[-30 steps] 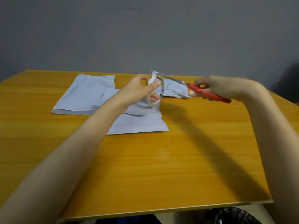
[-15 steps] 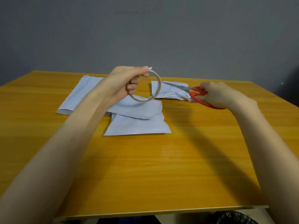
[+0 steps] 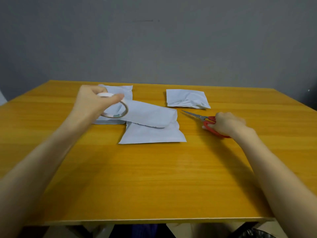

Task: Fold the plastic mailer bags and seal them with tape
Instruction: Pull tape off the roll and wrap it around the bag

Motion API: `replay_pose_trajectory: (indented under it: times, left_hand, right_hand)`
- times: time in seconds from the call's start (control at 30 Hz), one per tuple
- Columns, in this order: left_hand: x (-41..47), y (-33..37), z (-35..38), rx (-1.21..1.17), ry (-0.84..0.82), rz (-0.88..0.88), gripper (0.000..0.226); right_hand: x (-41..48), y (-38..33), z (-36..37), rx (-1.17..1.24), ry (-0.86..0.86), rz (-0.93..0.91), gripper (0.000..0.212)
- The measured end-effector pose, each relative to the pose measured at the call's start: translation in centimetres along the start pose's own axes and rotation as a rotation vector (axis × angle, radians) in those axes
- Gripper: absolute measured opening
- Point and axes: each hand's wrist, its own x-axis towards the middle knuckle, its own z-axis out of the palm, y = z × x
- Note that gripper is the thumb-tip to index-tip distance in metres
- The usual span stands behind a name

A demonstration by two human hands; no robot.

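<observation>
Head view: the left hand [image 3: 92, 102] grips the tape roll [image 3: 118, 111] over the loose bags [image 3: 151, 134] lying mid-desk. The right hand [image 3: 226, 124] is curled round the scissors [image 3: 197, 116] on the desk [image 3: 154, 177], their tips pointing far-left. A folded bag [image 3: 187, 98] by the far edge looks done. Next, probably: free both hands and fold the top loose bag, its long axis roughly left-right.

Orange wooden table [image 3: 154, 177] before a plain grey wall [image 3: 154, 48], black bin [image 3: 253, 234] beneath.

Smooth wood-grain table [image 3: 154, 177], matt plastic mailers [image 3: 151, 115], metal-bladed scissors [image 3: 197, 115]
</observation>
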Motion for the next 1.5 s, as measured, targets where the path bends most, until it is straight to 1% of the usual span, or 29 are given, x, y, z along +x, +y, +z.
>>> replay_pose_trajectory:
  times: [0.1, 0.2, 0.3, 0.43, 0.5, 0.57, 0.7, 0.8, 0.87, 0.9, 0.93, 0.97, 1.0, 1.03, 1.07, 1.1, 1.13, 1.2, 1.3, 1.33, 1.37, 1.4, 1.43, 1.5]
  left_hand:
    - [-1.4, -1.2, -0.1, 0.234, -0.018, 0.143, 0.035]
    - [-1.9, -2.2, 0.0, 0.361, -0.043, 0.179, 0.029]
    - [-2.1, -3.5, -0.3, 0.452, -0.113, 0.204, 0.031]
    - [-1.8, -5.7, -1.7, 0.560, -0.305, 0.163, 0.035]
    - [-1.6, -6.5, -2.1, 0.648, -0.400, 0.145, 0.033]
    - [-1.4, -6.8, -2.2, 0.716, -0.460, 0.133, 0.032]
    - [-0.6, -6.2, -2.8, 0.901, -0.587, 0.123, 0.033]
    - [0.2, -5.3, -3.2, 0.998, -0.701, 0.008, 0.030]
    - [0.5, -4.6, -3.2, 1.013, -0.682, -0.027, 0.032]
    - [0.6, -4.4, -3.1, 1.019, -0.617, 0.015, 0.033]
    - [0.7, -4.1, -2.8, 1.028, -0.519, 0.087, 0.032]
    - [0.7, -3.8, -2.5, 1.029, -0.414, 0.168, 0.028]
    - [0.7, -3.6, -2.0, 1.027, -0.333, 0.246, 0.023]
    - [0.6, -3.3, -1.4, 1.035, -0.292, 0.311, 0.024]
    - [0.7, -3.2, -0.8, 1.059, -0.289, 0.354, 0.031]
    - [0.8, -3.2, -0.2, 1.079, -0.303, 0.380, 0.038]
    - [1.0, -3.3, 0.4, 1.095, -0.314, 0.398, 0.040]
    - [1.3, -3.6, 1.4, 1.108, -0.309, 0.435, 0.035]
    - [1.7, -3.9, 1.9, 1.080, -0.264, 0.491, 0.019]
    - [1.9, -3.9, 1.9, 1.045, -0.251, 0.501, 0.014]
    - [2.1, -3.8, 1.8, 0.993, -0.236, 0.511, 0.009]
    - [2.2, -3.7, 1.6, 0.907, -0.234, 0.507, 0.004]
    - [2.3, -3.4, 1.4, 0.785, -0.247, 0.479, 0.005]
    - [2.4, -2.9, 1.4, 0.472, -0.296, 0.357, 0.008]
  right_hand:
    - [-0.2, -0.1, 0.1, 0.011, -0.006, 0.018, 0.041]
    - [-0.4, -0.3, 0.1, 0.060, -0.014, 0.015, 0.033]
    - [-0.6, -0.5, 0.2, 0.099, -0.030, 0.003, 0.031]
    - [-0.5, -0.5, 0.5, 0.085, -0.025, 0.006, 0.034]
    - [-0.4, -0.6, 0.5, 0.055, 0.003, -0.002, 0.034]
    - [-0.5, -0.9, 0.4, 0.025, 0.015, -0.014, 0.032]
    - [-0.9, -1.6, 0.2, -0.029, 0.010, -0.034, 0.022]
    - [-1.2, -1.9, -0.3, -0.095, 0.013, -0.035, 0.024]
    - [-1.5, -2.2, -0.5, -0.179, 0.046, -0.023, 0.030]
    - [-1.6, -2.4, -0.5, -0.215, 0.099, -0.027, 0.034]
    - [-1.7, -2.6, -0.5, -0.215, 0.172, -0.056, 0.036]
    - [-1.8, -3.0, -0.4, -0.154, 0.244, -0.130, 0.037]
    - [-1.8, -3.5, -0.3, -0.043, 0.297, -0.256, 0.038]
    - [-2.0, -4.0, -0.2, 0.085, 0.312, -0.425, 0.038]
    - [-2.4, -4.6, -0.1, 0.184, 0.290, -0.605, 0.039]
    - [-2.9, -5.3, 0.0, 0.226, 0.251, -0.757, 0.040]
    - [-3.2, -6.0, 0.1, 0.225, 0.220, -0.868, 0.040]
    - [-3.3, -7.0, 0.5, 0.194, 0.225, -0.975, 0.035]
    - [-2.6, -7.7, 0.4, 0.208, 0.301, -1.034, 0.013]
    - [-2.4, -7.7, 0.3, 0.247, 0.322, -1.043, 0.008]
    - [-2.1, -7.7, 0.2, 0.321, 0.327, -1.027, 0.008]
    - [-2.0, -7.5, 0.0, 0.428, 0.313, -0.977, 0.011]
    - [-1.8, -7.2, -0.3, 0.551, 0.280, -0.903, 0.015]
    - [-1.1, -6.5, -0.8, 0.744, 0.242, -0.751, 0.022]
